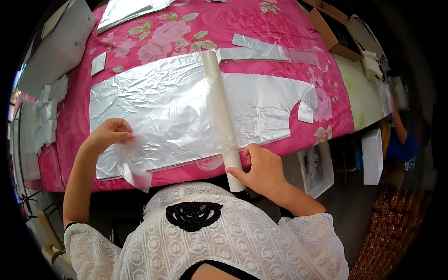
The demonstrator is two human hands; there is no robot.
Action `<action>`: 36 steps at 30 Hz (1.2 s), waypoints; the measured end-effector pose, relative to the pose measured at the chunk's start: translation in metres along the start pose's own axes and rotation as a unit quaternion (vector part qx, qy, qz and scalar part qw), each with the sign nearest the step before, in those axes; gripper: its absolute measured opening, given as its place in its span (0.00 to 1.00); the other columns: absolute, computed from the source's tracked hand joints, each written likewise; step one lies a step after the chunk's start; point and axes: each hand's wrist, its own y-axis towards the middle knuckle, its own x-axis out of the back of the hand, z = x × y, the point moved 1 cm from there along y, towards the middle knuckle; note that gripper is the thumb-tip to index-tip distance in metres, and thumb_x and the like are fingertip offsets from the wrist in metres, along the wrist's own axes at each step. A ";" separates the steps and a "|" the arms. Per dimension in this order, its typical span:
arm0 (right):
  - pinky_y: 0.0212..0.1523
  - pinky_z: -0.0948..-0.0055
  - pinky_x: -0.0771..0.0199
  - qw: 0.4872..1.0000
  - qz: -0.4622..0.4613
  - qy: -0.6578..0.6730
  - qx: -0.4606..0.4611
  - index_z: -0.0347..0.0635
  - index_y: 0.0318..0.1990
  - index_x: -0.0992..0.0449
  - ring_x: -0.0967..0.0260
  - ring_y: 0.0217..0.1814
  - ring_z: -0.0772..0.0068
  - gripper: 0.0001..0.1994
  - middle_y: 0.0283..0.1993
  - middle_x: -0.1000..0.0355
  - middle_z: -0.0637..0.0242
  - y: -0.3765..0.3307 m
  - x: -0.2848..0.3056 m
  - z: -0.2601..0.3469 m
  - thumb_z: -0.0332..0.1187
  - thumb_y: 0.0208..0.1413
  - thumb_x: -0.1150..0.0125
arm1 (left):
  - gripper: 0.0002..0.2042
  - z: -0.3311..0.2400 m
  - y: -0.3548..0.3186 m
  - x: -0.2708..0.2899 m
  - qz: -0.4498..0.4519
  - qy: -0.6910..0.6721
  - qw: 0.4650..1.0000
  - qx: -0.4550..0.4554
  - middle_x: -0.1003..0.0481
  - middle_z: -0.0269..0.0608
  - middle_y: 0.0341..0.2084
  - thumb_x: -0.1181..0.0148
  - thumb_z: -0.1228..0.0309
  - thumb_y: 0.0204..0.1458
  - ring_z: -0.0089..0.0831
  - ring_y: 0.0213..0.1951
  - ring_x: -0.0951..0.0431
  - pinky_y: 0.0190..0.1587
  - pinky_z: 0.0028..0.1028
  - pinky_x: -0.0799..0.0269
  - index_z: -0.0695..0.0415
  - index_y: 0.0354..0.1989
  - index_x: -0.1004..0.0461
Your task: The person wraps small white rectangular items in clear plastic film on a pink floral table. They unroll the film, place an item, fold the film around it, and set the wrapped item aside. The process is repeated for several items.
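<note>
The left hand (109,134) is raised off the near table edge with the wrist bent, its fingers curled together and pinching a corner of thin, clear plastic film (133,165) that droops below the fingertips over the edge of the pink flowered cloth (186,28). The right hand (262,169) lies with the forearm angled in from the right, thumb and fingers wrapped around the near end of a long white roll of film (223,119). Beyond those fingers the roll runs away across a wide, crinkled silver foil sheet (154,100).
</note>
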 end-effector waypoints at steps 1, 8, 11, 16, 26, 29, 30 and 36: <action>0.32 0.69 0.29 0.999 0.031 0.000 -0.021 0.37 0.40 0.30 0.27 0.31 0.63 0.28 0.29 0.27 0.61 -0.001 -0.010 -0.004 0.52 0.39 0.33 | 0.09 0.003 0.001 0.009 -0.007 0.004 1.000 0.004 0.24 0.35 0.27 0.38 0.75 0.45 0.18 0.25 0.28 0.30 0.18 0.34 0.59 0.34 0.29; 0.34 0.63 0.28 0.985 0.108 0.106 -0.085 0.31 0.42 0.32 0.27 0.31 0.55 0.27 0.30 0.27 0.52 -0.003 -0.032 -0.015 0.47 0.43 0.37 | 0.10 0.001 0.006 0.055 -0.073 0.094 0.993 0.011 0.25 0.33 0.25 0.39 0.76 0.45 0.20 0.26 0.26 0.29 0.18 0.33 0.62 0.36 0.30; 0.34 0.63 0.28 0.982 0.107 0.129 -0.083 0.30 0.40 0.32 0.27 0.31 0.54 0.25 0.30 0.27 0.50 -0.003 -0.029 -0.018 0.45 0.44 0.37 | 0.12 0.003 0.004 0.062 -0.123 0.304 0.945 0.023 0.25 0.40 0.26 0.40 0.76 0.42 0.26 0.27 0.25 0.31 0.23 0.31 0.63 0.36 0.30; 0.33 0.56 0.30 0.986 0.112 0.108 -0.063 0.31 0.32 0.32 0.29 0.30 0.46 0.23 0.27 0.29 0.46 -0.005 -0.025 -0.015 0.49 0.45 0.41 | 0.15 -0.038 0.013 -0.040 -0.313 0.454 0.789 -0.271 0.27 0.45 0.41 0.39 0.74 0.44 0.47 0.45 0.29 0.47 0.37 0.33 0.58 0.42 0.30; 0.33 0.59 0.30 0.980 0.145 0.112 -0.072 0.31 0.34 0.32 0.29 0.30 0.47 0.23 0.27 0.29 0.47 -0.001 -0.024 -0.016 0.47 0.47 0.40 | 0.34 -0.030 0.091 -0.190 -0.208 0.374 0.807 -0.407 0.51 0.61 0.62 0.51 0.65 0.48 0.51 0.65 0.54 0.65 0.44 0.60 0.71 0.61 0.53; 0.31 0.62 0.29 0.972 0.150 0.166 -0.077 0.31 0.34 0.31 0.28 0.29 0.51 0.24 0.26 0.29 0.50 -0.003 -0.027 -0.022 0.49 0.49 0.41 | 0.32 -0.024 0.096 -0.195 -0.231 0.411 0.797 -0.377 0.52 0.61 0.62 0.56 0.66 0.48 0.50 0.66 0.56 0.65 0.45 0.62 0.73 0.61 0.53; 0.30 0.64 0.30 0.965 0.160 0.191 -0.082 0.30 0.34 0.30 0.28 0.28 0.54 0.24 0.26 0.28 0.51 0.001 -0.025 -0.024 0.49 0.49 0.41 | 0.32 -0.023 0.098 -0.195 -0.242 0.428 0.790 -0.366 0.52 0.62 0.62 0.57 0.66 0.48 0.50 0.66 0.56 0.65 0.45 0.63 0.74 0.61 0.53; 0.29 0.81 0.29 0.932 0.159 0.309 -0.105 0.31 0.38 0.26 0.28 0.29 0.79 0.16 0.30 0.25 0.63 0.070 0.002 -0.032 0.40 0.57 0.46 | 0.35 -0.020 0.097 -0.193 -0.228 0.467 0.782 -0.344 0.55 0.61 0.63 0.58 0.66 0.47 0.50 0.67 0.60 0.66 0.44 0.69 0.74 0.62 0.57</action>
